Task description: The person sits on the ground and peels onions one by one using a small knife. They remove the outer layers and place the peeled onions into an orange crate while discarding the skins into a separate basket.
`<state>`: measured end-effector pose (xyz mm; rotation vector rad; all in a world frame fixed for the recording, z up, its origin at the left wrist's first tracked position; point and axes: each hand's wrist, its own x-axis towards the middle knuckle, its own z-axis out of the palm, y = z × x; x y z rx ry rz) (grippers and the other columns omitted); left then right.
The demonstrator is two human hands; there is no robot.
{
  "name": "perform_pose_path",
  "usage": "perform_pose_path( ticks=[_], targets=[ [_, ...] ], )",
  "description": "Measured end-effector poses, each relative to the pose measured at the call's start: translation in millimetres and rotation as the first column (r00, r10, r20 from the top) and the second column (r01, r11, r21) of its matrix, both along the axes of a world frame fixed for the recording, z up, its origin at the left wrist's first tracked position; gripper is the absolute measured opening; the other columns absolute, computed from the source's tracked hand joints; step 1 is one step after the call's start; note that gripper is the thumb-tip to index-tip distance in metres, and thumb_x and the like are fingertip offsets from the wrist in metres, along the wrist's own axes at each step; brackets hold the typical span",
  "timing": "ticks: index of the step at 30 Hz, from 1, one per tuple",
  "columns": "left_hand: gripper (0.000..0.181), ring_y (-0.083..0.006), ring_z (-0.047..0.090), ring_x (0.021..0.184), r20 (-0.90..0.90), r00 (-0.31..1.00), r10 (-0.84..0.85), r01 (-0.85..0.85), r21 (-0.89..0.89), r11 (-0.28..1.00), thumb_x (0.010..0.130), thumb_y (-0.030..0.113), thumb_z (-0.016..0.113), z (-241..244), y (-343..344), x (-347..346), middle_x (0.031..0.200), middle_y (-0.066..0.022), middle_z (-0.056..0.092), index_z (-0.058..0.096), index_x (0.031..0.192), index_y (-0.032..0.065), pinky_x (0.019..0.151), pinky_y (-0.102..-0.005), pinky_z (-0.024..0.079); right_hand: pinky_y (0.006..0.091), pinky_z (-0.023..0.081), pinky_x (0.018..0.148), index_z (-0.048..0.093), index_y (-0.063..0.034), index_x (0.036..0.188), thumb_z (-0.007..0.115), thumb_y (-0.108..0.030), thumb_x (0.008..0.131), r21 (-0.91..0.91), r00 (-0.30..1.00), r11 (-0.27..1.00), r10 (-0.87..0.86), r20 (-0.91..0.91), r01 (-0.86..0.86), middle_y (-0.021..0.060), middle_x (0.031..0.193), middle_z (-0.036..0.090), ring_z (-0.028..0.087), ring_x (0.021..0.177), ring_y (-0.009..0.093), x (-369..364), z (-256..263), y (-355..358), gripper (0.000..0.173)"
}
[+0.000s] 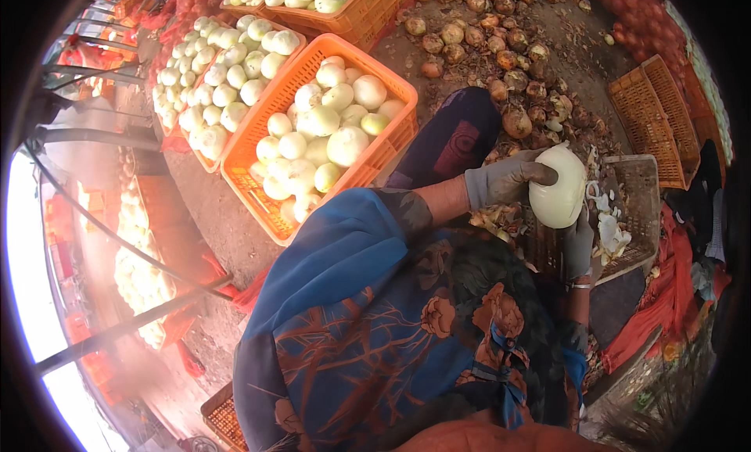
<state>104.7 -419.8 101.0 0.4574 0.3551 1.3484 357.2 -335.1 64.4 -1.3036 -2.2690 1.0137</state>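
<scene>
A peeled white onion (558,187) is held up in front of my right side, between both hands. My left hand (509,177), in a grey, dirt-stained glove, grips the onion from its left, thumb pressed on the skin side facing me. Below the onion, my right hand (578,245), also gloved in grey with a bracelet at the wrist, supports its lower edge; most of its fingers are hidden behind the onion. Beneath the hands, a worn plastic crate (633,258) carries white onion peelings (611,232).
An orange plastic crate (405,103) of peeled onions stands to the left, with more filled crates (375,18) behind. Unpeeled onions (516,79) lie spread over the ground ahead. Orange crates (657,123) lean at the right, near red mesh (654,305). A metal bar (135,323) crosses the far left.
</scene>
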Motion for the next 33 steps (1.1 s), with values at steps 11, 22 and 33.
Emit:
perform_pose_path(
  ticks=[11, 22, 33],
  targets=[
    [0.076, -0.0265, 0.056, 0.124, -0.141, 0.823, 0.55, -0.535, 0.13, 0.835, 0.084, 0.032, 0.074, 30, -143, -144, 0.135, -0.0136, 0.056, 0.041, 0.144, -0.0003, 0.108, -0.0424, 0.044, 0.0411, 0.051, 0.082, 0.057, 0.0068, 0.129, 0.052, -0.023, 0.102, -0.11, 0.951, 0.983, 0.173, 0.255, -0.15, 0.028, 0.107, 0.069, 0.068, 0.099, 0.039, 37, -109, -29, 0.041],
    [0.078, -0.0259, 0.07, 0.094, -0.949, 0.054, 0.31, -0.996, -0.027, 0.089, 0.074, 0.032, 0.086, -25, -386, -306, 0.118, -0.0131, 0.064, 0.05, 0.136, 0.0008, 0.065, -0.0376, 0.061, 0.0417, 0.048, 0.074, 0.051, 0.0051, 0.139, 0.047, -0.028, 0.102, -0.117, 0.966, 0.993, -0.004, 0.257, 0.035, 0.0266, 0.103, 0.068, 0.065, 0.088, 0.035, 93, -192, -3, 0.05],
    [0.108, -0.0382, 0.052, 0.129, -0.95, 0.082, -0.302, -0.948, 0.019, -0.317, 0.067, 0.048, 0.085, -99, -441, -362, 0.147, -0.0279, 0.043, 0.035, 0.148, -0.0035, 0.093, -0.0466, 0.053, 0.0422, 0.049, 0.076, 0.052, 0.0051, 0.139, 0.046, -0.028, 0.101, -0.086, 0.92, 0.995, -0.018, 0.392, 0.056, 0.0294, 0.107, 0.066, 0.065, 0.093, 0.038, 104, -176, -6, 0.051]
  ],
)
